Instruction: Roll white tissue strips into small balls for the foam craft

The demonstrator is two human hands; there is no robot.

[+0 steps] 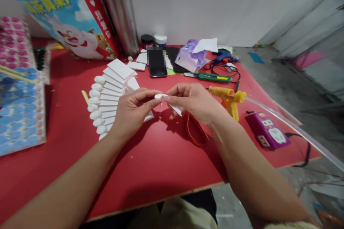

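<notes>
Over the red table, my left hand (137,109) pinches the rounded end of a small white strip (160,96) between thumb and fingertips. My right hand (193,101) has thumb and fingers closed on the other side of it, and a thin white flap (176,109) hangs below those fingers. What the strip is made of I cannot make out. Beside my left hand, several white cards (110,91) lie fanned out, with white oval pieces (94,101) at their left ends. A red loop (196,132) lies under my right wrist.
On the right are a yellow glue gun (228,97) with a long clear glue stick and a purple power socket (268,130). Behind lie a green-handled cutter (215,77), a phone (157,66) and a purple packet (188,55). A steel flask (122,18) and printed box (72,18) stand back left.
</notes>
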